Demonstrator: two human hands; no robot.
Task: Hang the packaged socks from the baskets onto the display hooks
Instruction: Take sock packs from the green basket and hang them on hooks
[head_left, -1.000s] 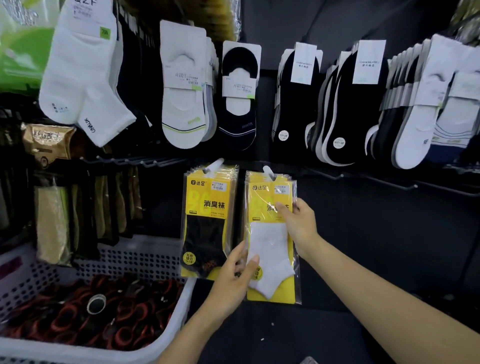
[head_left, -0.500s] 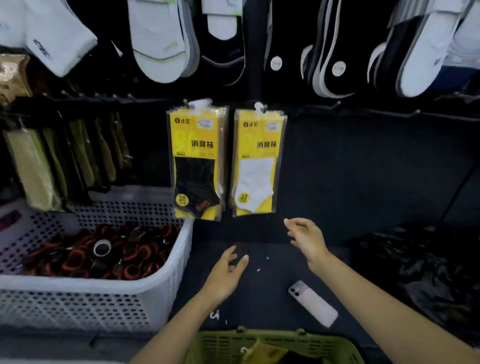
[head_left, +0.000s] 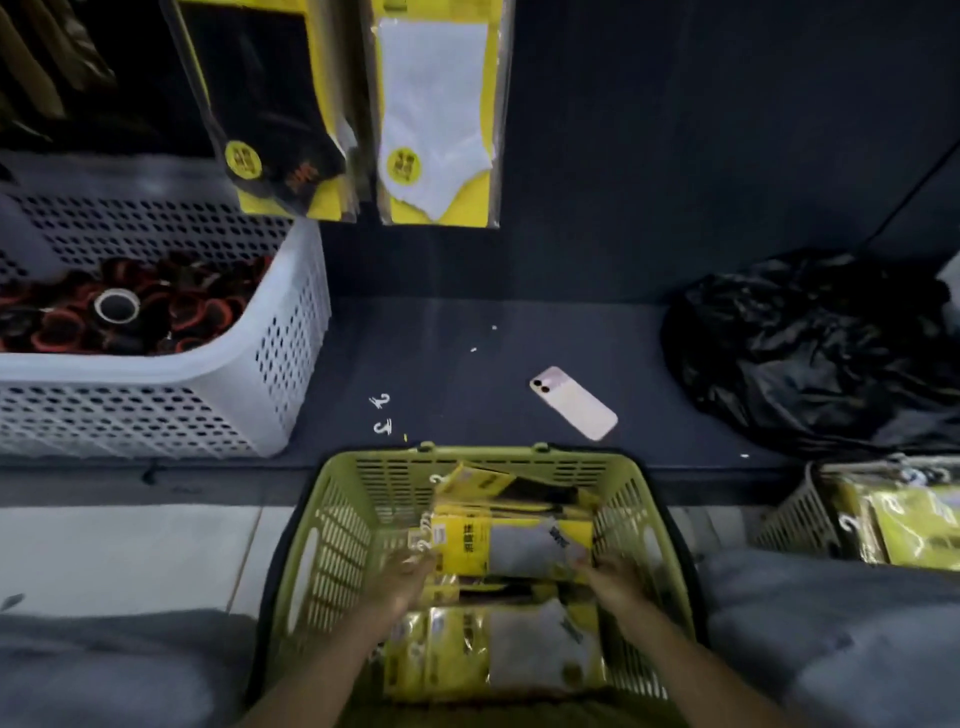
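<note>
dark shelf (head_left: 467, 374) with phone (head_left: 574, 402), white basket (head_left: 156, 400)

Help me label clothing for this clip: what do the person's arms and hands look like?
Both arms are bare to the frame's lower edge, with no sleeves in view. The left hand and right hand wear no gloves. No watch or bracelet shows at either wrist. Motion blur hides whether there are any rings.
</note>
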